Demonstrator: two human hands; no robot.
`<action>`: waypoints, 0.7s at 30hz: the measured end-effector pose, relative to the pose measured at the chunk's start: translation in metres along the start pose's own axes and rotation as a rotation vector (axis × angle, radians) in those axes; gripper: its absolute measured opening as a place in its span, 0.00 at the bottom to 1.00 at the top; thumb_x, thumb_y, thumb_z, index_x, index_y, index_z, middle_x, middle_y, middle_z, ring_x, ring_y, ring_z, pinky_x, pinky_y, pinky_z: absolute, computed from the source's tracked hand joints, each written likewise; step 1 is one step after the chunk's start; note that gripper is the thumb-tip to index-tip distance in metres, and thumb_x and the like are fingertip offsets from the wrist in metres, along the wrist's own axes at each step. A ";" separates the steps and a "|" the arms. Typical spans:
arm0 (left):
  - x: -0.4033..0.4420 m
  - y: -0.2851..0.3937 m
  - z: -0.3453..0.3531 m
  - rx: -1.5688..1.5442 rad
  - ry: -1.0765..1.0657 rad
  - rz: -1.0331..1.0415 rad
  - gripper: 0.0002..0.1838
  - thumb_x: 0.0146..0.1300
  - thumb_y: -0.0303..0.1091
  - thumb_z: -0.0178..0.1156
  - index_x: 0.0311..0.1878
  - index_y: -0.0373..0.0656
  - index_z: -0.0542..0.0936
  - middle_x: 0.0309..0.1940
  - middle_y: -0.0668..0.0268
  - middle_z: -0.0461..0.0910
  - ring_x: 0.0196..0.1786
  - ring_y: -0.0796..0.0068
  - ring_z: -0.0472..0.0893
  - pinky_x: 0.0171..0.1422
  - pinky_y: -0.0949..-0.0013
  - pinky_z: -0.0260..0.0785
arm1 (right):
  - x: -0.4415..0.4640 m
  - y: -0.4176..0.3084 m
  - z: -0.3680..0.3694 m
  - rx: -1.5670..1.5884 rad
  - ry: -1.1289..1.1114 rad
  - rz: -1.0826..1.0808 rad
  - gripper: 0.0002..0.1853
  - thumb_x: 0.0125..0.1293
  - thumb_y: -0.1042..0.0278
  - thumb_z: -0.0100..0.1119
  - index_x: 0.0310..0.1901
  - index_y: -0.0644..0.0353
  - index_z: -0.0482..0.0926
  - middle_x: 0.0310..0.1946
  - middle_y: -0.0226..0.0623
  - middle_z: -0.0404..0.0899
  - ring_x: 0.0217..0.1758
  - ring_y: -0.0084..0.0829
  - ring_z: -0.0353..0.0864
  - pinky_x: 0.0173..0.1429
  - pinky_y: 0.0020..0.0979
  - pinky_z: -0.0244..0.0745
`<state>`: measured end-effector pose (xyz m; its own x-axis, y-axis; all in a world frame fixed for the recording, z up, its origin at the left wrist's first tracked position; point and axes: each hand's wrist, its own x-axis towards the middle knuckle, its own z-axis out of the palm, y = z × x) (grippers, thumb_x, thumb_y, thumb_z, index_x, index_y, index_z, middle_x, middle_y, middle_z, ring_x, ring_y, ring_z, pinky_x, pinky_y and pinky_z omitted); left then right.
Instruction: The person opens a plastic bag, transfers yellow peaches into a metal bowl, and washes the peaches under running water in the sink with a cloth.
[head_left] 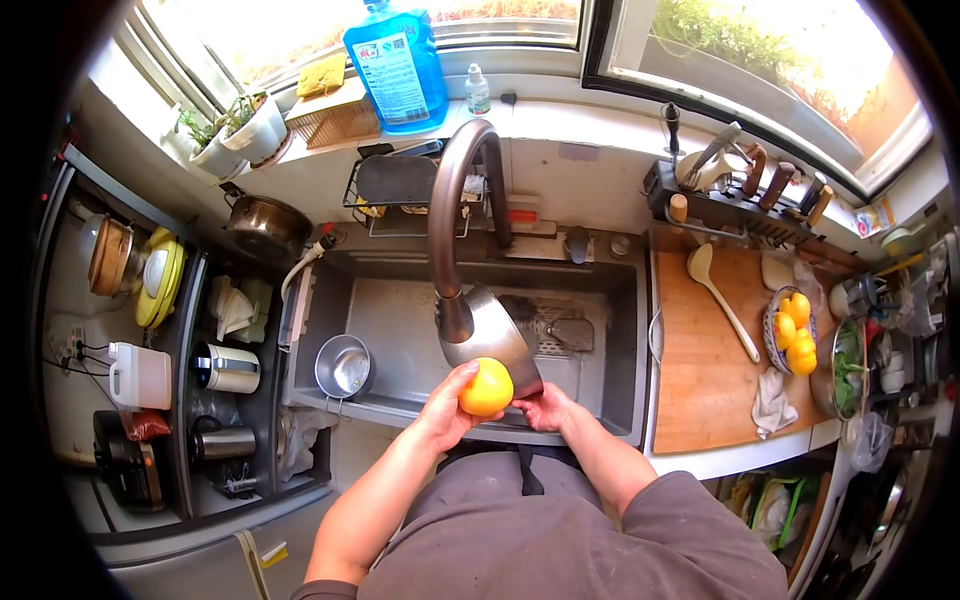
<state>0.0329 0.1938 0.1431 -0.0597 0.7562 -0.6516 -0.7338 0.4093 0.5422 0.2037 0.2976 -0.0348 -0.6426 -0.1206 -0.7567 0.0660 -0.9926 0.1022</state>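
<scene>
An orange round fruit (486, 387) is held in my left hand (447, 410), just in front of the faucet's wide metal head. My right hand (547, 408) is at the lower right edge of that faucet (462, 200), its fingers bent and partly hidden behind the spout; whether they grip it is unclear. Both hands are over the front part of the grey sink (625, 350). A small metal pot (344, 366) stands in the sink's left side.
Right of the sink, a wooden board (690, 400) bears a ladle (725, 305), a bowl of orange fruits (797, 335) and a white cloth (773, 404). A knife rack (720, 210) stands behind. Shelves with kettles are at left; a blue bottle (397, 75) is on the sill.
</scene>
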 end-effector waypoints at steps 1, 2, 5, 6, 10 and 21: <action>-0.001 0.000 -0.001 0.003 -0.002 -0.001 0.24 0.63 0.52 0.51 0.55 0.46 0.67 0.49 0.62 0.73 0.51 0.66 0.75 0.51 0.54 0.72 | 0.000 0.001 -0.001 -0.020 -0.066 0.024 0.13 0.59 0.65 0.47 0.31 0.65 0.77 0.21 0.39 0.80 0.12 0.24 0.72 0.18 0.22 0.73; -0.002 0.001 -0.001 0.010 -0.014 0.000 0.24 0.63 0.51 0.52 0.55 0.46 0.67 0.49 0.62 0.73 0.51 0.66 0.75 0.51 0.54 0.72 | 0.001 0.001 -0.001 -0.018 -0.068 0.022 0.13 0.59 0.65 0.47 0.31 0.65 0.77 0.21 0.39 0.80 0.12 0.24 0.72 0.18 0.22 0.73; -0.009 0.005 0.003 0.028 -0.025 -0.005 0.24 0.62 0.50 0.52 0.56 0.45 0.67 0.50 0.62 0.73 0.52 0.66 0.75 0.51 0.54 0.72 | 0.004 -0.002 0.001 0.026 -0.146 0.042 0.11 0.57 0.65 0.48 0.30 0.64 0.77 0.20 0.38 0.80 0.12 0.24 0.73 0.17 0.23 0.72; -0.012 0.006 0.004 0.036 -0.024 -0.012 0.24 0.62 0.51 0.52 0.56 0.45 0.67 0.50 0.62 0.73 0.52 0.66 0.75 0.51 0.54 0.72 | 0.005 -0.004 0.001 0.018 -0.129 0.036 0.11 0.58 0.65 0.48 0.30 0.64 0.77 0.20 0.38 0.80 0.12 0.24 0.72 0.17 0.23 0.72; -0.014 0.002 0.001 0.041 -0.030 0.011 0.25 0.63 0.51 0.52 0.56 0.45 0.67 0.50 0.62 0.73 0.53 0.66 0.74 0.51 0.55 0.72 | 0.024 -0.016 -0.006 -0.124 -0.068 0.007 0.12 0.58 0.64 0.48 0.32 0.64 0.77 0.23 0.39 0.81 0.15 0.24 0.74 0.20 0.24 0.74; -0.028 -0.003 -0.019 -0.012 0.059 0.022 0.24 0.64 0.50 0.50 0.56 0.44 0.66 0.50 0.60 0.72 0.51 0.64 0.75 0.50 0.55 0.73 | 0.065 -0.012 0.065 -0.847 0.444 -0.566 0.19 0.57 0.68 0.51 0.51 0.64 0.66 0.32 0.45 0.79 0.24 0.33 0.81 0.22 0.30 0.78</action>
<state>0.0237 0.1614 0.1500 -0.1148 0.7335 -0.6700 -0.7399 0.3869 0.5504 0.1110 0.3027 -0.0433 -0.4256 0.5265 -0.7360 0.4590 -0.5754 -0.6770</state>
